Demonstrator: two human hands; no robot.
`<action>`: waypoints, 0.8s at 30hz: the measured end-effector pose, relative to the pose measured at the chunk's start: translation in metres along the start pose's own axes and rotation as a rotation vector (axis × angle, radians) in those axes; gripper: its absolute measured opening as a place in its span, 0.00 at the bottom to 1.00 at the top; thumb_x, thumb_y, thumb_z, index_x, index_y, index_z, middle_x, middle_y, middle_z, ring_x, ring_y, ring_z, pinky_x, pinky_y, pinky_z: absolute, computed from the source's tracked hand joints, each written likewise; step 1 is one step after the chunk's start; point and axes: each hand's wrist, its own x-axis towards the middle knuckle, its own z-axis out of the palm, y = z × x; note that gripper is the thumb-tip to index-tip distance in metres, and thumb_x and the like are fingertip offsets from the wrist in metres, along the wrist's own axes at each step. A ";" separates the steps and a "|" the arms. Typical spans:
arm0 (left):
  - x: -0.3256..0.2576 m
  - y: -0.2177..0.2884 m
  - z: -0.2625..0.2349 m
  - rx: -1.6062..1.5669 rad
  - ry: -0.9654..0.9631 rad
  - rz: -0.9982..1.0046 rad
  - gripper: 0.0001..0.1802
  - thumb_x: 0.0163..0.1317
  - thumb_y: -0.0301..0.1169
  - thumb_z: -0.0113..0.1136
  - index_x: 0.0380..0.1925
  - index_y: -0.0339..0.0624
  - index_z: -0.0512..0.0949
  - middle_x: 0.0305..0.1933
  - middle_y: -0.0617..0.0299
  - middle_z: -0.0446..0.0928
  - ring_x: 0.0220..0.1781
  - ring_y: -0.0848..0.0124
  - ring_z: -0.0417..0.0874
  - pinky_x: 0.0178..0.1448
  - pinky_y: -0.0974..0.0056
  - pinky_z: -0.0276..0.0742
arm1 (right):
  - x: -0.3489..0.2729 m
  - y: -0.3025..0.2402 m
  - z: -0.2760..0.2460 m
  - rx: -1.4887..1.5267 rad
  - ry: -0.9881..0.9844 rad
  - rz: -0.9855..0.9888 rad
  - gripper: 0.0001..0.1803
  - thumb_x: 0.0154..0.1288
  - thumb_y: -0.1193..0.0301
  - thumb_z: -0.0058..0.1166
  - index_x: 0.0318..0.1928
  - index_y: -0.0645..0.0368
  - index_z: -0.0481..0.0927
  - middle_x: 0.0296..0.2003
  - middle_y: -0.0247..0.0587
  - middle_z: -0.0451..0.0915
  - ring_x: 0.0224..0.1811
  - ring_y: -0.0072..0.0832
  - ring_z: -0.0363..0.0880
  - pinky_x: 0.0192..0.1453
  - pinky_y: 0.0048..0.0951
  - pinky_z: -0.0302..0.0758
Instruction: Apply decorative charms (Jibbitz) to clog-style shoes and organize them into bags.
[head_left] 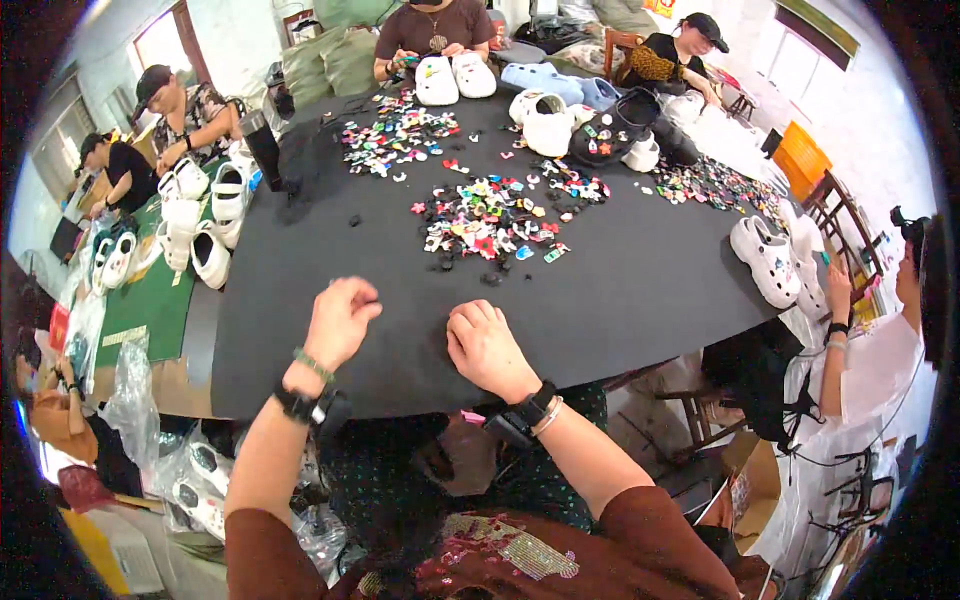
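Head view now, and the left hand (343, 315) is loosely curled over the black table (640, 310), the right hand (485, 342) bent, knuckles up; whether either grips anything, I can't tell! The heap of charms (485, 215) sits at twelve o'clock from the right hand, touched by neither; looks like a readying step, and picking one calls for a forward reach and fine pinch

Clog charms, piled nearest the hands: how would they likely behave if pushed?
The clog charms would probably scatter, since many lie loose in a heap. Each is likely light, being small, and their mostly flat shapes suggest sliding rather than rolling.
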 end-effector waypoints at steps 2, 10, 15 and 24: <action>0.025 0.013 0.011 -0.041 0.012 -0.035 0.18 0.53 0.22 0.69 0.45 0.39 0.79 0.42 0.56 0.80 0.40 0.65 0.84 0.47 0.63 0.82 | -0.001 0.002 0.002 0.001 0.015 0.000 0.05 0.59 0.76 0.57 0.36 0.60 0.75 0.42 0.42 0.77 0.48 0.41 0.74 0.52 0.40 0.71; -0.003 0.063 0.023 0.047 0.172 0.240 0.30 0.56 0.24 0.67 0.61 0.41 0.73 0.64 0.47 0.71 0.63 0.52 0.76 0.66 0.55 0.73 | -0.001 0.003 0.001 0.006 0.015 -0.002 0.05 0.58 0.76 0.57 0.35 0.61 0.75 0.42 0.42 0.78 0.48 0.41 0.74 0.52 0.39 0.71; -0.058 0.043 -0.008 0.117 0.145 0.053 0.23 0.56 0.25 0.65 0.54 0.39 0.77 0.62 0.45 0.73 0.66 0.48 0.72 0.69 0.54 0.68 | -0.001 0.003 -0.004 0.008 0.007 0.020 0.05 0.59 0.76 0.57 0.35 0.61 0.75 0.42 0.42 0.78 0.48 0.41 0.74 0.53 0.39 0.71; -0.179 -0.036 -0.079 0.396 0.602 -0.242 0.18 0.62 0.26 0.62 0.53 0.40 0.79 0.61 0.48 0.74 0.62 0.51 0.75 0.66 0.54 0.70 | 0.007 -0.003 0.009 -0.037 -0.070 -0.062 0.03 0.54 0.76 0.56 0.28 0.62 0.76 0.33 0.48 0.79 0.39 0.50 0.77 0.45 0.48 0.74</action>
